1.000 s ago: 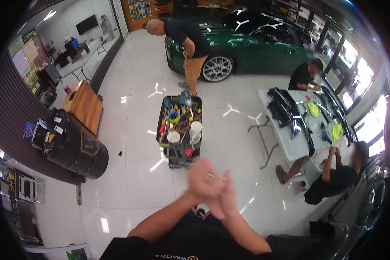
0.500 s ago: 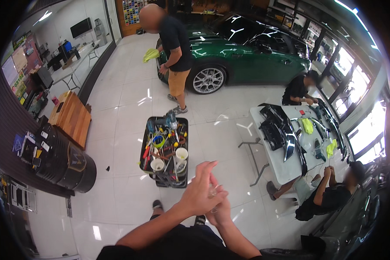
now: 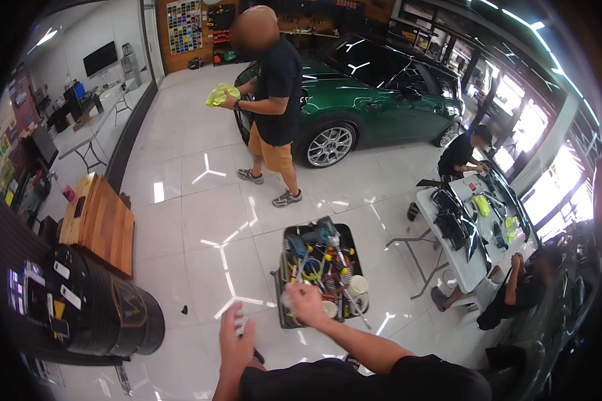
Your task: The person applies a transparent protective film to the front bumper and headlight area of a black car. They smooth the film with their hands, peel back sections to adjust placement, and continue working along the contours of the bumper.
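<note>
My left hand [image 3: 235, 334] is raised at the lower middle, its fingers apart and nothing in them. To its right, my right hand [image 3: 306, 305] is closed, reaching over the near left part of a black tool tray [image 3: 282, 267]. A pale, see-through scrap [image 3: 288, 299] shows at its fingertips, too blurred for me to tell its kind. In the tray are a blue-grey cordless drill [image 3: 328, 232], several hand tools with coloured handles, a yellow-green ring-shaped item [image 3: 311, 269] and a white cup [image 3: 358, 285]. My right forearm hides part of the tray's near side.
Ahead, a person [image 3: 274, 87] holding a yellow-green cloth [image 3: 222, 95] stands by a green car [image 3: 381, 100]. Two people work at a white table [image 3: 475, 264] with black car parts on the right. A black drum [image 3: 114, 307] and wooden cabinet [image 3: 100, 227] stand left.
My hands were together with something clear between them; now they are apart, the right over the tray. My view has turned left. The standing person has straightened and holds the cloth in both hands.
</note>
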A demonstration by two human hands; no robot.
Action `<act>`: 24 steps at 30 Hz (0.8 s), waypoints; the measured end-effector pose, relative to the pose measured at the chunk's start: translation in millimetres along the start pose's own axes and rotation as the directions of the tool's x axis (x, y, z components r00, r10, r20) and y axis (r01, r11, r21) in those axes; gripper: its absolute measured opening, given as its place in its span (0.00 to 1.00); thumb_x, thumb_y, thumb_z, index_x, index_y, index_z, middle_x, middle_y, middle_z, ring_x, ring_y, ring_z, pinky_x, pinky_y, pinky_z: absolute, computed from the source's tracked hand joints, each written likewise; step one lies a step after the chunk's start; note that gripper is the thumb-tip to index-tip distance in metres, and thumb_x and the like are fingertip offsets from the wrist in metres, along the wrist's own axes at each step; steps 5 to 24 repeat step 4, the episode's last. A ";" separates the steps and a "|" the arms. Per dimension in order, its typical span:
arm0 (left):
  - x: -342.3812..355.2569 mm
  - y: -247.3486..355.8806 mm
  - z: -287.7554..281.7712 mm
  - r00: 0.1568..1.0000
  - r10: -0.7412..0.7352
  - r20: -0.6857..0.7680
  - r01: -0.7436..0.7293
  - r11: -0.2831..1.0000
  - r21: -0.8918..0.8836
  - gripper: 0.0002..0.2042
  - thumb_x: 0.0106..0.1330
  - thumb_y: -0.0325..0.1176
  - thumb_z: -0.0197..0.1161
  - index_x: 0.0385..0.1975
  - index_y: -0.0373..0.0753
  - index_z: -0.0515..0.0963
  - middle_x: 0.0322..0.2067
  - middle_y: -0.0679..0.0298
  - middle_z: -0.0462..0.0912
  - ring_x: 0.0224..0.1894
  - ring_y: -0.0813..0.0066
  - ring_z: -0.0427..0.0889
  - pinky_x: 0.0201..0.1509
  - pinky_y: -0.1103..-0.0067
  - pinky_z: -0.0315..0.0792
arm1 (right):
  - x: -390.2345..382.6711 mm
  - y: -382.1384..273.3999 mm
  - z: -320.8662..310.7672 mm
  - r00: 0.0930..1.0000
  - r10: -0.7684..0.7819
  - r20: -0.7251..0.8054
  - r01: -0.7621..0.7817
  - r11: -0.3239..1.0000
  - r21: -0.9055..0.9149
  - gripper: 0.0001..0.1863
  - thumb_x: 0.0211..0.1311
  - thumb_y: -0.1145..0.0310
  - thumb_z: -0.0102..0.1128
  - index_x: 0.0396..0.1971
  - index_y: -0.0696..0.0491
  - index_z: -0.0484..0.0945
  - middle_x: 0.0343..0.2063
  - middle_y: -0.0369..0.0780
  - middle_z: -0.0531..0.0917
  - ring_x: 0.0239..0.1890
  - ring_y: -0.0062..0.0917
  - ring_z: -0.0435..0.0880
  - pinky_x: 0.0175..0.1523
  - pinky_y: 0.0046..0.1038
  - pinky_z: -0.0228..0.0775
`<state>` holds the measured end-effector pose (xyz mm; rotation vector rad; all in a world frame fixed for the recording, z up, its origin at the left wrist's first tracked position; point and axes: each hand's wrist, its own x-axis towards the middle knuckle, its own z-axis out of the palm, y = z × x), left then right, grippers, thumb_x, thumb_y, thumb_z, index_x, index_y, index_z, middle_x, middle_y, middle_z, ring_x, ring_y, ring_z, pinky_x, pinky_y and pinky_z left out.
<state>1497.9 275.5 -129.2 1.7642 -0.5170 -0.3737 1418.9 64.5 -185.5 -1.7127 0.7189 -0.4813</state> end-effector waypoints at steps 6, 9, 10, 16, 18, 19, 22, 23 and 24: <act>16.6 -68.7 -143.6 0.901 -0.433 0.021 0.418 0.880 0.224 0.25 0.67 0.31 0.67 0.65 0.39 0.74 0.58 0.56 0.78 0.57 0.59 0.79 0.59 0.68 0.74 | 67.3 8.5 13.0 0.973 0.227 -0.044 -0.232 0.945 -0.230 0.22 0.75 0.55 0.59 0.30 0.60 0.85 0.22 0.46 0.85 0.24 0.22 0.82 0.32 0.30 0.75; 16.6 -68.7 -143.6 0.901 -0.433 0.021 0.418 0.880 0.224 0.25 0.67 0.31 0.67 0.65 0.39 0.74 0.58 0.56 0.78 0.57 0.59 0.79 0.59 0.68 0.74 | 67.3 8.5 13.0 0.973 0.227 -0.044 -0.232 0.945 -0.230 0.22 0.75 0.55 0.59 0.30 0.60 0.85 0.22 0.46 0.85 0.24 0.22 0.82 0.32 0.30 0.75; 16.6 -68.7 -143.6 0.901 -0.433 0.021 0.418 0.880 0.224 0.25 0.67 0.31 0.67 0.65 0.39 0.74 0.58 0.56 0.78 0.57 0.59 0.79 0.59 0.68 0.74 | 67.3 8.5 13.0 0.973 0.227 -0.044 -0.232 0.945 -0.230 0.22 0.75 0.55 0.59 0.30 0.60 0.85 0.22 0.46 0.85 0.24 0.22 0.82 0.32 0.30 0.75; 16.6 -68.7 -143.6 0.901 -0.433 0.021 0.418 0.880 0.224 0.25 0.67 0.31 0.67 0.65 0.39 0.74 0.58 0.56 0.78 0.57 0.59 0.79 0.59 0.68 0.74 | 67.3 8.5 13.0 0.973 0.227 -0.044 -0.232 0.945 -0.230 0.22 0.75 0.55 0.59 0.30 0.60 0.85 0.22 0.46 0.85 0.24 0.22 0.82 0.32 0.30 0.75; 16.6 -68.7 -143.6 0.901 -0.433 0.021 0.418 0.880 0.224 0.25 0.67 0.31 0.67 0.65 0.39 0.74 0.58 0.56 0.78 0.57 0.59 0.79 0.59 0.68 0.74 | 67.3 8.5 13.0 0.973 0.227 -0.044 -0.232 0.945 -0.230 0.22 0.75 0.55 0.59 0.30 0.60 0.85 0.22 0.46 0.85 0.24 0.22 0.82 0.32 0.30 0.75; 16.6 -68.7 -143.6 0.901 -0.433 0.021 0.418 0.880 0.224 0.25 0.67 0.31 0.67 0.65 0.39 0.74 0.58 0.56 0.78 0.57 0.59 0.79 0.59 0.68 0.74 | 67.3 8.5 13.0 0.973 0.227 -0.044 -0.232 0.945 -0.230 0.22 0.75 0.55 0.59 0.30 0.60 0.85 0.22 0.46 0.85 0.24 0.22 0.82 0.32 0.30 0.75; 16.6 -68.7 -143.6 0.901 -0.433 0.021 0.418 0.880 0.224 0.25 0.67 0.31 0.67 0.65 0.39 0.74 0.58 0.56 0.78 0.57 0.59 0.79 0.59 0.68 0.74 | 67.3 8.5 13.0 0.973 0.227 -0.044 -0.232 0.945 -0.230 0.22 0.75 0.55 0.59 0.30 0.60 0.85 0.22 0.46 0.85 0.24 0.22 0.82 0.32 0.30 0.75; 16.6 -68.7 -143.6 0.901 -0.433 0.021 0.418 0.880 0.224 0.25 0.67 0.31 0.67 0.65 0.39 0.74 0.58 0.56 0.78 0.57 0.59 0.79 0.59 0.68 0.74 | 67.3 8.5 13.0 0.973 0.227 -0.044 -0.232 0.945 -0.230 0.22 0.75 0.55 0.59 0.30 0.60 0.85 0.22 0.46 0.85 0.24 0.22 0.82 0.32 0.30 0.75; 16.6 -68.7 -143.6 0.901 -0.433 0.021 0.418 0.880 0.224 0.25 0.67 0.31 0.67 0.65 0.39 0.74 0.58 0.56 0.78 0.57 0.59 0.79 0.59 0.68 0.74 | 67.3 8.5 13.0 0.973 0.227 -0.044 -0.232 0.945 -0.230 0.22 0.75 0.55 0.59 0.30 0.60 0.85 0.22 0.46 0.85 0.24 0.22 0.82 0.32 0.30 0.75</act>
